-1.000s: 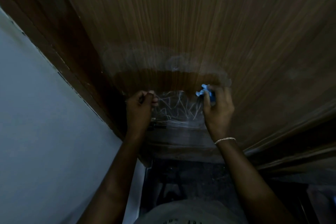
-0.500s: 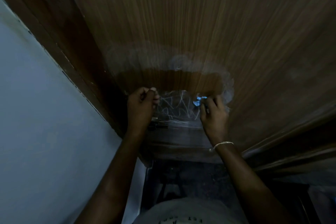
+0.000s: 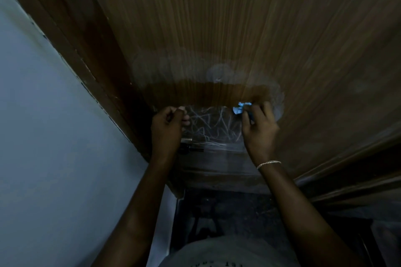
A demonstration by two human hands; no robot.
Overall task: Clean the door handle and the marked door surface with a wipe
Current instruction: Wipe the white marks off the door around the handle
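Observation:
A brown wooden door [image 3: 238,17] fills the upper view. White scribbled marks [image 3: 213,124] lie on it between my hands, with a darker damp band [image 3: 206,92] above and a pale smear around that. My right hand [image 3: 259,128] presses a crumpled blue wipe [image 3: 238,109] against the door at the right end of the scribbles. My left hand [image 3: 168,130] is closed at the door's edge, over the metal handle [image 3: 192,146], of which only a small part shows below the hand.
A pale wall [image 3: 54,136] and the dark door frame [image 3: 91,60] run down the left. Dark floor [image 3: 227,212] lies below the door. More dark wooden trim [image 3: 347,169] crosses the lower right.
My right hand with the wipe dipped left and down over the scribbles, then came back up to their right end. The left hand stayed put.

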